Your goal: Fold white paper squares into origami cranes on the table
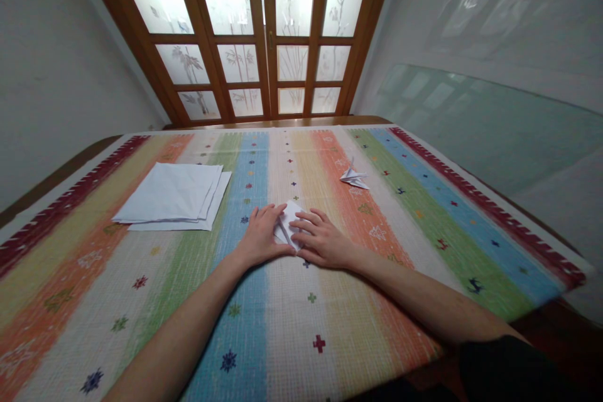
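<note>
1. Pressing is the action shown: a small white folded paper [289, 221] is held flat on the striped tablecloth [282, 326], near the middle of the table, between and partly under both hands.
2. The left hand [260, 235] is laid palm down on the paper's left side, with the fingers stretched out and close together; nothing is gripped.
3. The right hand [323, 240] is laid the same way on the right side, with its fingers slightly spread and the tips resting on the paper; nothing is clasped.
4. The step in hand is judged to be the flattening of a crease, with the piece only partly folded.
5. A further fold would call for one hand to be used as an anchor while an edge is lifted by the other, and for the corners to be matched before any crease is pressed.
6. A stack of white sheets [172, 196] is seen well apart to the left, and a small folded paper figure [353, 177] lies farther back on the right.
</note>
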`<action>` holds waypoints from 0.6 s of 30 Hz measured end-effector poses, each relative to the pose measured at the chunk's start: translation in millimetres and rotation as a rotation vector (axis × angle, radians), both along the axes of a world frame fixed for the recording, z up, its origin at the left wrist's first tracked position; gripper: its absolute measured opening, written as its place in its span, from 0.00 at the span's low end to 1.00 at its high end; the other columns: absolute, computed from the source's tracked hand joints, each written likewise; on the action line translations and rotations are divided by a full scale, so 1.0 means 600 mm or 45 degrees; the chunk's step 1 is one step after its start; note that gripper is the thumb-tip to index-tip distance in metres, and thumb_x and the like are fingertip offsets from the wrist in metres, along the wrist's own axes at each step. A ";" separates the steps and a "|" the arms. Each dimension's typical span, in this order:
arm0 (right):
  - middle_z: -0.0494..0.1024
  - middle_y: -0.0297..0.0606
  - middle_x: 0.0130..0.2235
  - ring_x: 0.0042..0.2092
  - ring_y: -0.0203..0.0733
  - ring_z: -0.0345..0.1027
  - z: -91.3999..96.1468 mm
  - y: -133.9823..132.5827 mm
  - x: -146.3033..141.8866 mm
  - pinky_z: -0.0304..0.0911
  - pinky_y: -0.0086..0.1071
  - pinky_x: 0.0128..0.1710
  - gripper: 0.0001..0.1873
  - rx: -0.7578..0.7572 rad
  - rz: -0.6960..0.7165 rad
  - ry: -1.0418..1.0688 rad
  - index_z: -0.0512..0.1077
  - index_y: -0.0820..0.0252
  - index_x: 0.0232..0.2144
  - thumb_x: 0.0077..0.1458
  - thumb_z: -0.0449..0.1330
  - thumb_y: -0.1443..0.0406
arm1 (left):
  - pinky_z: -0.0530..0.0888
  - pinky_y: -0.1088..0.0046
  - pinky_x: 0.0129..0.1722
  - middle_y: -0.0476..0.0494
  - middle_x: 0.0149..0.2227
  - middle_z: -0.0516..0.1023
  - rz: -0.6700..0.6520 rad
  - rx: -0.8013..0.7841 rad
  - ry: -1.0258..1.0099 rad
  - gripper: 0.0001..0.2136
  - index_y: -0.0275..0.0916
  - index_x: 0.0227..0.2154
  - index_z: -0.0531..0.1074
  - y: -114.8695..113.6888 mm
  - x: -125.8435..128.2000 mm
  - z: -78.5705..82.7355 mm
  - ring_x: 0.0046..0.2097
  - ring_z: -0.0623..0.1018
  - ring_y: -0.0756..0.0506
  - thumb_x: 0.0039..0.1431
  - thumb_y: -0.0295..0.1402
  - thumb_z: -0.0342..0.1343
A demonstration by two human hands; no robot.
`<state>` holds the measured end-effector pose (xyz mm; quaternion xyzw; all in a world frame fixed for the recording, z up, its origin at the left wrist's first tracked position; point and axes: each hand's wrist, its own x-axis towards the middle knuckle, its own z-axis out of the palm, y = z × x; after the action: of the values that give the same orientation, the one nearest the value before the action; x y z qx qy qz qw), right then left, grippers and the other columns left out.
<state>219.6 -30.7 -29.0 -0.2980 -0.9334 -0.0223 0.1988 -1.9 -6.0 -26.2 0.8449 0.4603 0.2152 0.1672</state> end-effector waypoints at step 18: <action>0.79 0.43 0.40 0.43 0.45 0.71 0.006 0.025 0.025 0.56 0.44 0.53 0.10 -0.013 -0.107 0.014 0.74 0.60 0.35 0.60 0.58 0.59 | 0.73 0.63 0.46 0.42 0.44 0.78 0.003 0.200 0.164 0.09 0.40 0.29 0.70 0.005 -0.014 0.008 0.44 0.77 0.42 0.57 0.40 0.59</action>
<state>234.8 -15.8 -25.5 -0.3382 -0.9190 -0.0241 0.2011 -10.2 -2.7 -21.5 0.8670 0.4528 0.1960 0.0702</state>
